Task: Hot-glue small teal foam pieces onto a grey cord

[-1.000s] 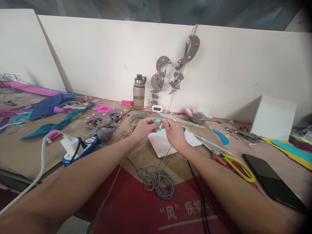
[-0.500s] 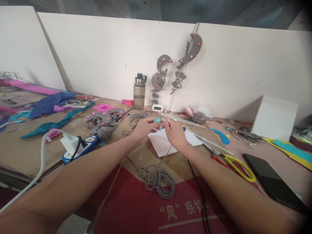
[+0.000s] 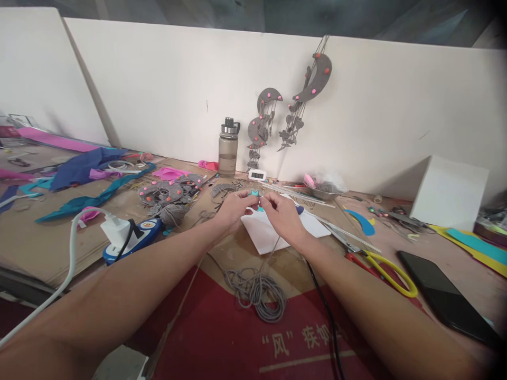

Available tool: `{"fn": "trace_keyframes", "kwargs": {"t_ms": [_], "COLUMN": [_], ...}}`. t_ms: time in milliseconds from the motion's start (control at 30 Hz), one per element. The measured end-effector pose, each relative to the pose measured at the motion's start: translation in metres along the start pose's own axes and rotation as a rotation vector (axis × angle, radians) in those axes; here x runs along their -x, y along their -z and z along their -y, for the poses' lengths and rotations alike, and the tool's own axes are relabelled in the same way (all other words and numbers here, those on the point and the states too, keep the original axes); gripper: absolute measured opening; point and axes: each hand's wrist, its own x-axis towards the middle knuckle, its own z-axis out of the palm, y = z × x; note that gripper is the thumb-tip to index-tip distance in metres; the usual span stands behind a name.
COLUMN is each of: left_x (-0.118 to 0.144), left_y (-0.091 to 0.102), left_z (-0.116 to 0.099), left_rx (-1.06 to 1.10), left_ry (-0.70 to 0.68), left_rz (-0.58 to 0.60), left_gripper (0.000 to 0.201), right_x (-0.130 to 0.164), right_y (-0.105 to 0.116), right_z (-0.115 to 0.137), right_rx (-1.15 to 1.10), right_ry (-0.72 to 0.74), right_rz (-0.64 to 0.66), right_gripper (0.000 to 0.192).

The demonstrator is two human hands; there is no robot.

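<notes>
My left hand pinches a small teal star-shaped cutout between thumb and fingers, above the work surface. My right hand is closed close beside it, thumb and forefinger pressed together near the star's lower right edge. From beneath that hand a grey cord runs down to a loose coil on the cardboard. The fingertips partly hide where cord and star come together. A folded white sheet lies below both hands, with a dark blue-handled tool by the right wrist.
Yellow-handled scissors and a black phone lie to the right. At left stand a blue power strip and grey felt pieces with yarn. Behind are a water bottle, a small clock and hanging grey moons.
The teal star has tilted in my left fingers and shows less of its face. My right fingertips have shifted slightly beside it. The view has moved a little.
</notes>
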Motion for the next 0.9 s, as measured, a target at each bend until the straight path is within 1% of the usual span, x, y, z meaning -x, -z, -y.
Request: {"fn": "trace_keyframes", "kwargs": {"t_ms": [267, 367, 567, 633, 800, 900], "left_x": [0.0002, 0.0009, 0.0029, 0.0024, -0.0004, -0.0013], "left_y": [0.0032, 0.0049, 0.0052, 0.0046, 0.0035, 0.0035], "left_z": [-0.0004, -0.0024, -0.0051, -0.0046, -0.0024, -0.0019], "left_rx": [-0.199, -0.251, -0.29, -0.283, -0.19, -0.143], "left_ry": [-0.178, -0.215, -0.236, -0.238, -0.152, -0.128], "left_rz": [0.014, 0.033, 0.089, 0.089, 0.012, -0.022], "left_gripper": [0.009, 0.011, 0.011, 0.01, 0.013, 0.016], "right_x": [-0.0028, -0.0036, -0.0044, -0.0049, -0.0055, -0.0048], "right_y": [0.0009, 0.0008, -0.0001, -0.0001, 0.0025, 0.0033], "right_z": [-0.001, -0.002, -0.0026, -0.0023, -0.0018, -0.0014], "right_rx": [-0.07, -0.08, -0.06, -0.063, -0.188, -0.223], "right_ry": [-0.055, -0.057, -0.064, -0.066, -0.072, -0.122], "right_rz": [-0.009, -0.023, -0.072, -0.076, 0.024, 0.04], "right_gripper": [0.027, 0.027, 0.025, 0.024, 0.028, 0.027]}}
